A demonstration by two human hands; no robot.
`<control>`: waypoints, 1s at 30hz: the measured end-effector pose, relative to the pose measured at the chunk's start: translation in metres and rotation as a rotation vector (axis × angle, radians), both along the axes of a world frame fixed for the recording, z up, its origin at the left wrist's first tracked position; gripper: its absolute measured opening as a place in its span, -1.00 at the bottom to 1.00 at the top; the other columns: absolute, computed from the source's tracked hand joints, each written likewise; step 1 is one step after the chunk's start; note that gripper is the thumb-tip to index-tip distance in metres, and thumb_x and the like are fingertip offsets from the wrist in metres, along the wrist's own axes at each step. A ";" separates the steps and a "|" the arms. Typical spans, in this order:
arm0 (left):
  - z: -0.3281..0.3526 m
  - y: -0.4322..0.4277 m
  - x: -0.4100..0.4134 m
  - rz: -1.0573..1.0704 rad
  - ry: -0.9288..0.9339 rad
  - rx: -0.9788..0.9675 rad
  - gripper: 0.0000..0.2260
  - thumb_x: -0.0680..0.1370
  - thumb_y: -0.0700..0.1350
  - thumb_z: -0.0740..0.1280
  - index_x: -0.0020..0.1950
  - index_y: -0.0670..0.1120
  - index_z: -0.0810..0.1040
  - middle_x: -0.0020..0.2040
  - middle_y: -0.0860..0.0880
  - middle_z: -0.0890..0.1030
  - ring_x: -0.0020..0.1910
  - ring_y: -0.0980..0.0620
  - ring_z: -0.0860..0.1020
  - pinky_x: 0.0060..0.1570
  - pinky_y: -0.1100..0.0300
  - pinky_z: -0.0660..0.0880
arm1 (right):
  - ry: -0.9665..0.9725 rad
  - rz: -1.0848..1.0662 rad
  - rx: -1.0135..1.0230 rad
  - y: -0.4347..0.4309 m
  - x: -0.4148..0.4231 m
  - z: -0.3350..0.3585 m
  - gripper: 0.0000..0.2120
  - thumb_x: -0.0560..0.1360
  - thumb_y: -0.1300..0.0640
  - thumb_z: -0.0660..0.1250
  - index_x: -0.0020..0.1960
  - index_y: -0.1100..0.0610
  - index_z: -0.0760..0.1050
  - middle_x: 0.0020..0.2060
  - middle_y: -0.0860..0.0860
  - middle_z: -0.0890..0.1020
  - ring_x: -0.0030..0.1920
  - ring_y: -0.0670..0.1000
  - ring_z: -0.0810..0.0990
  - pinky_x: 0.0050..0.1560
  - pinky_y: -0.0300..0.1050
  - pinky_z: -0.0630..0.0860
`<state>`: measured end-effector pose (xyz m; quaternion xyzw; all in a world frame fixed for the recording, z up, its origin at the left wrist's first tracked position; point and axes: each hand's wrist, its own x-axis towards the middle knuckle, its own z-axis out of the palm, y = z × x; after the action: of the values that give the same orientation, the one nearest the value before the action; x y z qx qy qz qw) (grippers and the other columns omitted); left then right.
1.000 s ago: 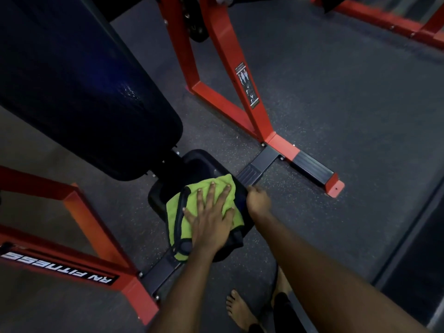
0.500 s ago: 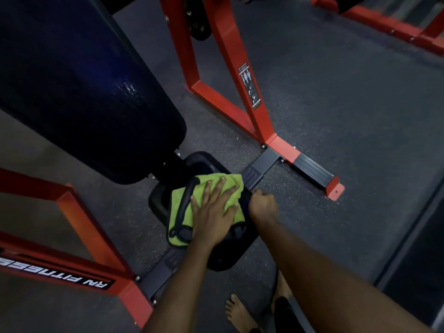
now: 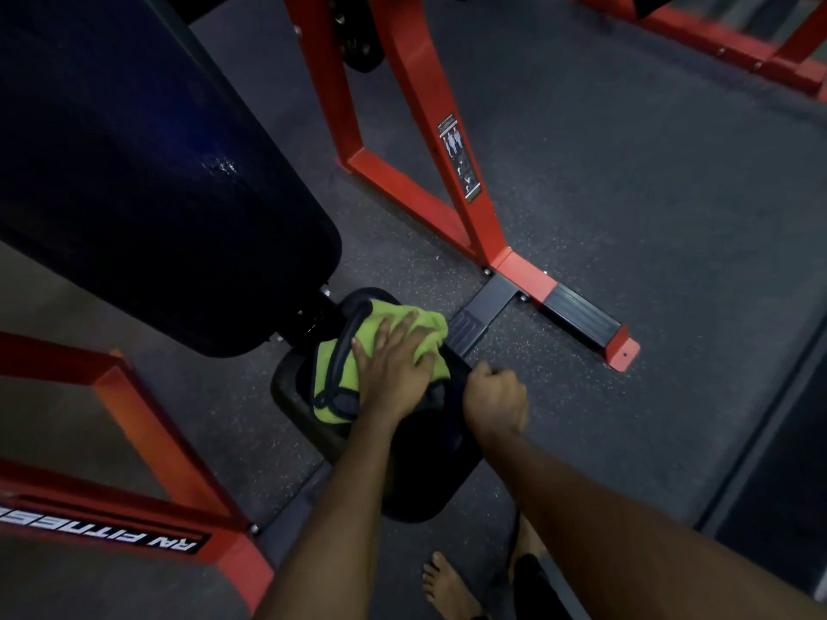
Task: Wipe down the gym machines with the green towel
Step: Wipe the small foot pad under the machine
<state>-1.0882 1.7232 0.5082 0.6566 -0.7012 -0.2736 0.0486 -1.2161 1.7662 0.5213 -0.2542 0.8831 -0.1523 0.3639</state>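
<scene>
So right now your left hand (image 3: 394, 373) is flat on the green towel (image 3: 425, 333), fingers straight and a bit spread, palm pressing the cloth down rather than grabbing it. The towel is bunched on the far half of the small black seat pad (image 3: 420, 476), close to where the seat meets the big dark back pad (image 3: 134, 194), and there's a dark strap or trim (image 3: 342, 351) curving along the towel's left side, just beside your thumb. Your right hand (image 3: 494, 398) is balled up at the right edge of that seat pad, knuckles up, fingers curled in tight; it looks like it's gripping the pad's edge, though the fingertips are tucked out of sight. The near half of the seat is uncovered, between your two forearms. Around all that you've got the red frame (image 3: 429, 140) with an instruction sticker (image 3: 458, 156) on its upright, a lower red bar on the left with a white-lettered label (image 3: 112, 532) that reads upside down from here, and speckled dark rubber floor (image 3: 626, 217). Your bare foot (image 3: 447, 588) shows at the bottom, just below the seat.
</scene>
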 end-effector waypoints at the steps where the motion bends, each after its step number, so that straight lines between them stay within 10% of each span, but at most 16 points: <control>1: 0.002 0.013 0.001 -0.031 0.027 -0.011 -0.63 0.60 0.10 0.21 0.41 0.25 0.40 0.58 0.29 0.16 0.60 0.14 -0.02 0.48 -0.32 -0.24 | 0.007 0.001 0.001 0.000 0.000 0.002 -0.61 0.62 -0.02 0.13 0.00 0.25 0.61 -0.06 0.20 0.67 -0.07 0.21 0.63 0.00 0.07 0.58; 13: -0.033 -0.104 0.023 0.104 -0.145 0.062 -0.63 0.61 0.08 0.19 0.43 0.18 0.41 0.53 0.13 0.34 0.52 -0.02 0.22 0.46 -0.31 0.09 | 0.047 0.053 -0.003 -0.002 0.001 0.002 -0.62 0.61 -0.03 0.09 -0.14 0.16 0.55 -0.20 0.10 0.62 -0.17 0.15 0.60 -0.03 0.06 0.59; 20: -0.003 -0.014 0.018 0.237 -0.130 -0.008 -0.60 0.58 0.12 0.19 0.44 0.23 0.35 0.53 0.16 0.32 0.37 -0.07 0.35 0.26 -0.11 0.32 | 0.042 0.047 0.015 -0.001 0.003 0.008 -0.64 0.58 -0.01 0.09 -0.13 0.17 0.56 -0.18 0.14 0.62 -0.14 0.19 0.58 -0.04 0.03 0.53; 30: -0.013 -0.038 0.028 0.416 -0.111 0.092 -0.53 0.61 0.11 0.19 0.52 0.31 0.23 0.60 0.14 0.20 0.56 -0.10 0.16 0.43 -0.41 0.10 | 0.052 0.076 0.028 -0.001 0.002 0.001 -0.62 0.60 0.01 0.08 -0.06 0.22 0.59 -0.15 0.15 0.64 -0.11 0.20 0.60 0.06 0.12 0.58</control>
<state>-1.0602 1.6852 0.4948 0.8027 -0.5389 -0.2529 0.0355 -1.2140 1.7656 0.5226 -0.2866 0.8839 -0.1194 0.3497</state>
